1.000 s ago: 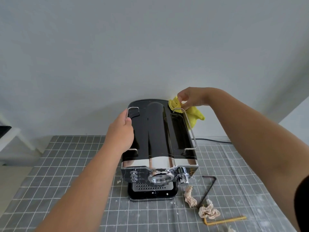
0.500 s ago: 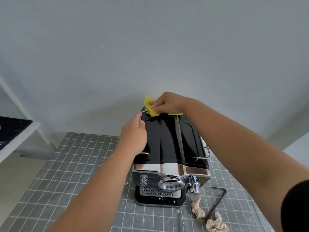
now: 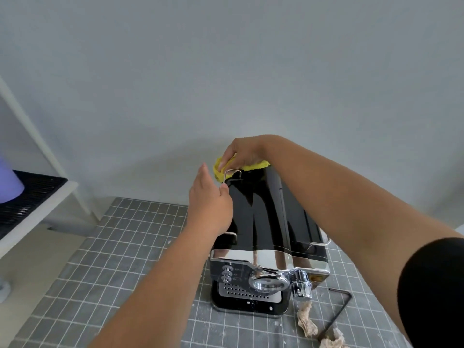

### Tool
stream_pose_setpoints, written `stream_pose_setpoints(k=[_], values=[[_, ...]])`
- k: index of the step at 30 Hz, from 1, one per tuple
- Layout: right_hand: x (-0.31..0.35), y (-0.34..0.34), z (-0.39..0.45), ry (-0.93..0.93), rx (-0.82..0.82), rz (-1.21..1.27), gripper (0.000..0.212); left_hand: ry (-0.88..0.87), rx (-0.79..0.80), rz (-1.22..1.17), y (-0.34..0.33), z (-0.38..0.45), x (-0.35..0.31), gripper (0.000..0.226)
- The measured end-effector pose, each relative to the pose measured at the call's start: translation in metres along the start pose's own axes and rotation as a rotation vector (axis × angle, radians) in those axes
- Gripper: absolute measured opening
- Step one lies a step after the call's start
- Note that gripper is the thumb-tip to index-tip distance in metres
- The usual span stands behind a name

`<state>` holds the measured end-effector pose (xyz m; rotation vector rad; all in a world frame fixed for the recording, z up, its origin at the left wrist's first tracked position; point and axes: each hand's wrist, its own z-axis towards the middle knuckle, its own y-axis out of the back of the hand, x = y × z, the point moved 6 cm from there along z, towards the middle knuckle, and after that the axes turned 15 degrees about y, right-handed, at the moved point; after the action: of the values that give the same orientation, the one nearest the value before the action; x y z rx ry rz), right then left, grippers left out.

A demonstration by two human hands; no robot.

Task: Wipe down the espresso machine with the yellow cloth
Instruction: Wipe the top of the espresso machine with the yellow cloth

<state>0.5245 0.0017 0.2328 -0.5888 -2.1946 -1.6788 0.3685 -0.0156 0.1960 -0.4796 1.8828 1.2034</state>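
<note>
At the far left stands a white shelf unit (image 3: 37,204) carrying a black ribbed mat (image 3: 27,197), with part of a pale purple object (image 3: 8,183) resting on that mat at the frame edge. The work surface is a grey gridded cutting mat (image 3: 120,247), dusted with pale specks near the machine.

The person's left hand (image 3: 209,207) is set against the left side of the espresso machine (image 3: 266,222), fingers extended and loosely together, thumb near the wire rail (image 3: 229,175) at the machine's rear left corner. The hand appears to brace the body; it does not clasp anything that can be seen.

The espresso machine sits upright on the mat, glossy black on top, with a chrome front band, three small knobs, a perforated drip tray and a chrome fitting facing the viewer.

The yellow cloth (image 3: 253,166) lies bunched on the rear top edge of the machine, just behind the wire rail. The right hand (image 3: 242,151) is pressed down over it, fingers curled around the cloth and holding it against the black surface. The right arm crosses above the machine's right side; a black sleeve (image 3: 431,292) shows at the upper arm.

To the right of the machine's base lie crumpled brown paper scraps (image 3: 306,320), and beside them a black hex key (image 3: 344,307), all on the mat.
</note>
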Motion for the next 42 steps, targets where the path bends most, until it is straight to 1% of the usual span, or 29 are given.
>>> stream_pose_setpoints(k=[3,6,9,14,17,20,23,27,29,34,36,39,42], values=[[-0.003,0.01,-0.003,-0.067,0.106,-0.063,0.019,-0.028,-0.026,0.062,0.0,0.0,-0.002,0.066],[-0.011,0.017,-0.01,-0.09,0.103,-0.088,0.023,-0.031,-0.028,0.08,-0.001,0.001,-0.003,0.065],[-0.022,0.021,-0.021,-0.099,-0.005,-0.041,0.022,-0.003,-0.009,0.046,-0.002,0.001,-0.001,0.063],[-0.032,0.014,-0.043,-0.086,-0.258,0.108,0.023,0.019,0.008,0.024,-0.002,0.0,0.0,0.062],[-0.031,0.006,-0.053,-0.064,-0.313,0.095,0.015,0.017,0.009,0.025,-0.003,0.0,0.001,0.062],[-0.027,0.008,-0.051,-0.094,-0.319,-0.01,0.01,0.02,0.019,0.009,-0.004,0.001,0.0,0.062],[-0.023,0.015,-0.048,-0.119,-0.274,-0.132,0.009,0.031,0.018,0.006,-0.004,0.001,0.001,0.062],[-0.023,0.018,-0.049,-0.13,-0.208,-0.177,0.009,0.019,0.023,0.018,-0.004,-0.001,0.001,0.061],[-0.021,0.017,-0.046,-0.123,-0.23,-0.18,0.009,0.021,0.029,0.008,-0.005,0.001,0.0,0.06],[-0.018,0.011,-0.037,-0.079,-0.345,-0.162,0.012,0.025,0.04,-0.003,-0.008,0.002,0.0,0.059],[-0.019,0.013,-0.04,-0.098,-0.295,-0.173,0.011,0.024,0.044,0.002,-0.008,0.002,-0.001,0.059],[-0.024,0.019,-0.044,-0.148,-0.161,-0.229,0.014,0.023,0.048,0.0,-0.007,0.001,0.0,0.058],[-0.02,0.02,-0.037,-0.146,-0.157,-0.257,0.015,0.026,0.048,-0.007,-0.007,0.002,0.0,0.058]])
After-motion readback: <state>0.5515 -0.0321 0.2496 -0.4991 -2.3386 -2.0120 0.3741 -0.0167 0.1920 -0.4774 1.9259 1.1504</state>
